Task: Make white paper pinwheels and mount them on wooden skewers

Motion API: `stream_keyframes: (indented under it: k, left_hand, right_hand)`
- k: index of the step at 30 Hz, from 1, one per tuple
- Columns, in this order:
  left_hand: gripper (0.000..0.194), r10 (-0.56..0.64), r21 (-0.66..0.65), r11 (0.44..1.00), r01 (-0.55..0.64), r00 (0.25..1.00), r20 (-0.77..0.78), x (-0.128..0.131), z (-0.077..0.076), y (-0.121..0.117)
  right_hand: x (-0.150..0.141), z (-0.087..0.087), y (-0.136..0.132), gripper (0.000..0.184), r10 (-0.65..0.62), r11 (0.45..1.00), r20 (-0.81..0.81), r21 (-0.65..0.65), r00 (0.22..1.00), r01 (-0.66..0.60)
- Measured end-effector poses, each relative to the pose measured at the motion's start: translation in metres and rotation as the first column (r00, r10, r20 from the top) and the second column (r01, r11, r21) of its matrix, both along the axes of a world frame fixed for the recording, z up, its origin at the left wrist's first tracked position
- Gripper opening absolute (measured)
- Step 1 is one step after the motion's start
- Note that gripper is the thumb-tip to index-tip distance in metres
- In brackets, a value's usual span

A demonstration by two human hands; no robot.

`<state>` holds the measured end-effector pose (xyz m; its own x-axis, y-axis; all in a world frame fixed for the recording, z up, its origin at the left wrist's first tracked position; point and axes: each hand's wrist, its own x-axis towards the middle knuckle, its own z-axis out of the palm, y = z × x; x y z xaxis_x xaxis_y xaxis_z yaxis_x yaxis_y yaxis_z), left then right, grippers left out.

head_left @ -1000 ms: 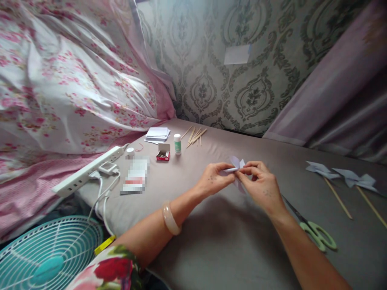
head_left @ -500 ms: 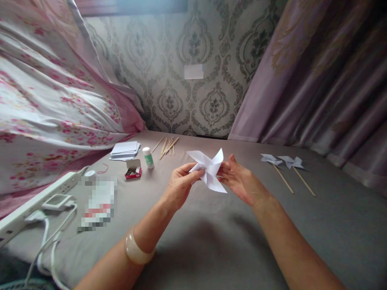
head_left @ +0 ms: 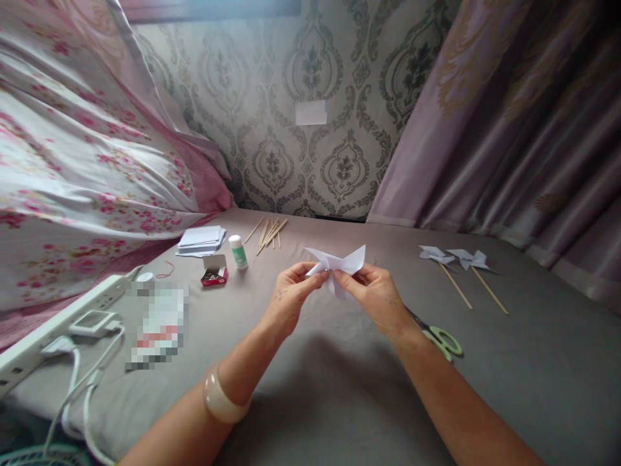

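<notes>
A white paper pinwheel (head_left: 345, 261) is held above the grey sheet, its folded blades spread outward. My left hand (head_left: 294, 288) pinches it from the left, the thumb close to its centre. From the other side my right hand (head_left: 376, 291) grips it, with the thumb also near the middle and the fingers behind the paper. A small shiny spot, perhaps a pin head, shows between the thumbs. Scissors (head_left: 442, 340) with green handles lie beside my right forearm, partly hidden by it.
Two pinwheels on sticks (head_left: 468, 260) lie at the right. Toward the back left are a paper stack (head_left: 201, 239), a glue stick (head_left: 237, 251), wooden sticks (head_left: 272, 234) and an open red box (head_left: 214, 275) of small metal pieces. A power strip (head_left: 63, 330) with cables borders the left.
My right hand has closed from an open pose onto the pinwheel, its thumb now at the centre. The pinwheel has tilted. The scissors have come into view as my right arm shifted.
</notes>
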<state>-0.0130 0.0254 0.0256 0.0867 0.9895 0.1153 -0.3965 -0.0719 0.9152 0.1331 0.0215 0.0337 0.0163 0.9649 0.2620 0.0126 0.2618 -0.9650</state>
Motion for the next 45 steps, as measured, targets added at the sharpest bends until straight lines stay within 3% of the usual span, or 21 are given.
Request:
stream_keyframes:
  k: [23, 33, 39, 45]
  left_hand:
    - [0.029, -0.007, -0.01, 1.0, 0.006, 0.995, -0.102, -0.001, -0.001, 0.001]
    - [0.031, -0.039, -0.11, 0.994, 0.029, 0.995, -0.095, 0.0, -0.006, 0.003]
    - [0.032, -0.075, -0.173, 0.983, 0.061, 0.994, -0.079, -0.003, -0.009, 0.006]
    - [0.028, -0.047, -0.217, 0.976, 0.031, 0.997, -0.069, -0.004, -0.013, 0.008]
  right_hand:
    - [-0.004, -0.003, -0.002, 0.022, -0.105, 0.994, 0.16, 0.059, 0.982, 0.096]
    - [-0.004, -0.002, -0.001, 0.026, 0.001, 0.969, -0.149, -0.243, 0.989, -0.037]
    - [-0.005, -0.003, 0.0, 0.023, -0.068, 0.963, -0.139, -0.27, 0.988, 0.028]
    - [-0.004, -0.001, -0.002, 0.026, -0.055, 0.945, -0.131, -0.328, 0.99, 0.009]
